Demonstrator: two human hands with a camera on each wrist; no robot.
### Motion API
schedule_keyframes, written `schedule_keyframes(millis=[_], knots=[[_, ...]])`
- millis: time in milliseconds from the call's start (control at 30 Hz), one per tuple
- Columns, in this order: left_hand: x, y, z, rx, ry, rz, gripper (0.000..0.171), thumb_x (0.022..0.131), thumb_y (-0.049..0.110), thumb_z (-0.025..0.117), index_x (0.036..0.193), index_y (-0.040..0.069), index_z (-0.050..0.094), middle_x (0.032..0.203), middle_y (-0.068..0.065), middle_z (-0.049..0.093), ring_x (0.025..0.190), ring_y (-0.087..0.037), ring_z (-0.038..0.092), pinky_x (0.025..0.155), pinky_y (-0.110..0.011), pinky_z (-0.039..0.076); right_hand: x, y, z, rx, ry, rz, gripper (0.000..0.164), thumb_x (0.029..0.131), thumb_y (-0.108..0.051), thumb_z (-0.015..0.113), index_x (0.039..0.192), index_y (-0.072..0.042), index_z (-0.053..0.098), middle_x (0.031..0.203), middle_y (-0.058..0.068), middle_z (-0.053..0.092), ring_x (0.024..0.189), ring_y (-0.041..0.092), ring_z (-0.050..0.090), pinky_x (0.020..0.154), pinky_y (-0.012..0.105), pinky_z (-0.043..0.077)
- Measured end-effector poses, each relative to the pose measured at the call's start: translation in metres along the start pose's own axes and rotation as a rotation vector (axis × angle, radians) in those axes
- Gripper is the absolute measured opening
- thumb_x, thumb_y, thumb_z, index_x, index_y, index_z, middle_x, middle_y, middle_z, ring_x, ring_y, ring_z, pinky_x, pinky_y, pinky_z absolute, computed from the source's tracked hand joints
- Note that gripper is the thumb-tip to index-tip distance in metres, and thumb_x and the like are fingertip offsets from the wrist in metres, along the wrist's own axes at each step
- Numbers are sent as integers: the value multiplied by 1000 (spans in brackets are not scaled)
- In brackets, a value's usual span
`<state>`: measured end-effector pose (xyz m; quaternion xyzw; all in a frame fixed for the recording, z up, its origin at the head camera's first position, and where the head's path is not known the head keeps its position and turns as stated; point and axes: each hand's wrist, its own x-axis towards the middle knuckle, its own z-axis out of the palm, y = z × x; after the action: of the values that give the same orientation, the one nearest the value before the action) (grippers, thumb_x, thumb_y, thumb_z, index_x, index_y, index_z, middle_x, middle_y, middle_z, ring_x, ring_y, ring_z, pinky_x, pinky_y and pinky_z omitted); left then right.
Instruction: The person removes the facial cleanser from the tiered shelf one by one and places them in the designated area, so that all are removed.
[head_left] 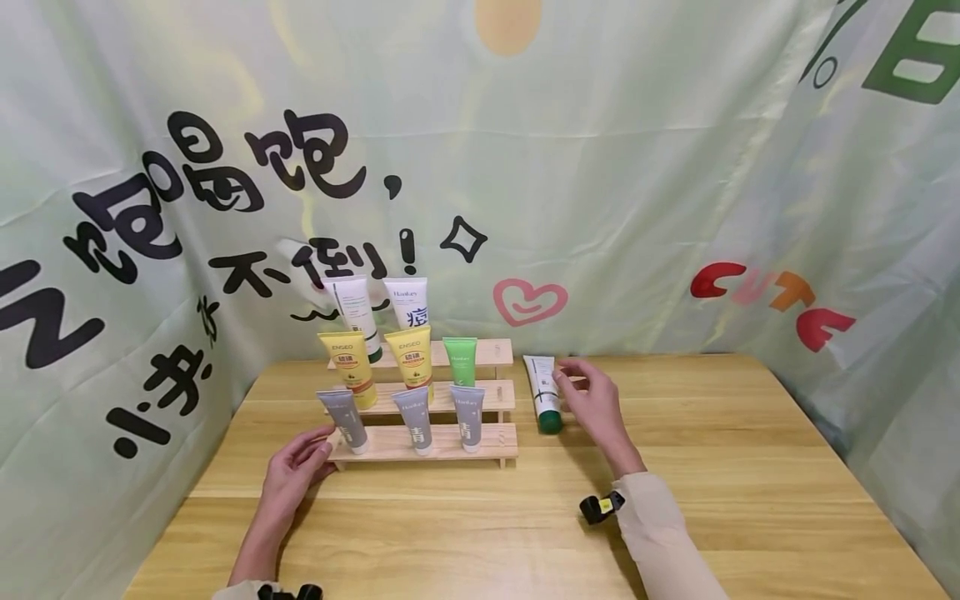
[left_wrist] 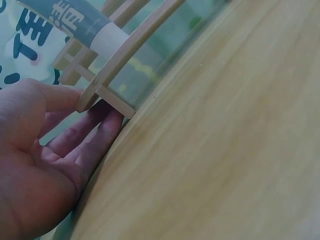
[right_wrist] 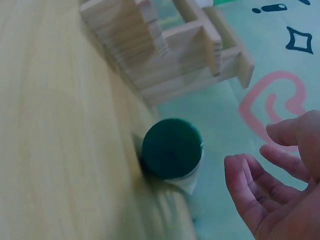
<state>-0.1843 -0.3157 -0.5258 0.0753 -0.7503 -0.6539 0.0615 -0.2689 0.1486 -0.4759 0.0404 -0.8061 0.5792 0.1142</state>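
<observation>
A three-step wooden display rack (head_left: 450,437) stands on the table with its tubes upright. My left hand (head_left: 294,468) grips the left end of its lowest step; in the left wrist view the thumb is on the wood and the fingers (left_wrist: 82,132) reach beneath. Right of the rack lies a white tube (head_left: 544,387) with a dark green cap (right_wrist: 172,148) facing the near side. Beside that tube is my right hand (head_left: 592,404), holding nothing. In the right wrist view its loosely bent fingers (right_wrist: 260,185) are apart from the tube.
Three grey tubes (head_left: 417,423) stand on the front step. Two yellow tubes (head_left: 411,362) and a green tube (head_left: 461,360) occupy the middle step. Two white tubes (head_left: 356,308) are on the top step. A printed curtain (head_left: 615,208) hangs behind the wooden table (head_left: 720,467).
</observation>
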Motion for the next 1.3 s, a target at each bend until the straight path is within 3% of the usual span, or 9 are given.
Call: schedule_keyframes(millis=[367, 533, 733, 967, 1300], knots=[[2, -5, 2, -5, -5, -8, 47, 103, 22, 66, 142, -2, 55, 114, 7, 69, 98, -5, 66, 85, -26, 61, -7, -27, 4, 94, -54, -91, 35, 102, -21, 68, 131, -3, 64, 119, 19, 65, 103, 37, 64, 77, 46, 65], [2, -6, 3, -4, -7, -7, 49, 102, 24, 67, 142, -2, 55, 116, 7, 69, 99, -5, 67, 85, -27, 62, -9, -45, 7, 139, -79, -123, 34, 101, -21, 68, 133, -8, 63, 121, 16, 65, 106, 34, 65, 83, 42, 64], [3, -6, 3, 0, -7, -8, 48, 102, 23, 66, 142, -2, 55, 116, 6, 68, 99, -5, 67, 85, -27, 62, -3, -73, 13, 119, -108, -177, 36, 101, -28, 69, 134, -15, 61, 122, 9, 66, 109, 25, 65, 87, 34, 61], [0, -6, 2, -9, -16, -3, 48, 103, 21, 65, 143, -4, 53, 116, 6, 68, 100, -5, 67, 86, -27, 61, 5, -102, 26, 143, -153, -234, 42, 100, -24, 70, 138, -9, 58, 126, 12, 66, 115, 28, 64, 99, 47, 56], [0, -4, 0, -21, -10, 7, 49, 103, 22, 65, 142, -4, 54, 111, 13, 69, 99, -4, 67, 85, -26, 61, 19, -137, 45, 190, -185, -300, 41, 99, -21, 72, 137, -14, 59, 122, 10, 67, 114, 26, 64, 102, 44, 54]])
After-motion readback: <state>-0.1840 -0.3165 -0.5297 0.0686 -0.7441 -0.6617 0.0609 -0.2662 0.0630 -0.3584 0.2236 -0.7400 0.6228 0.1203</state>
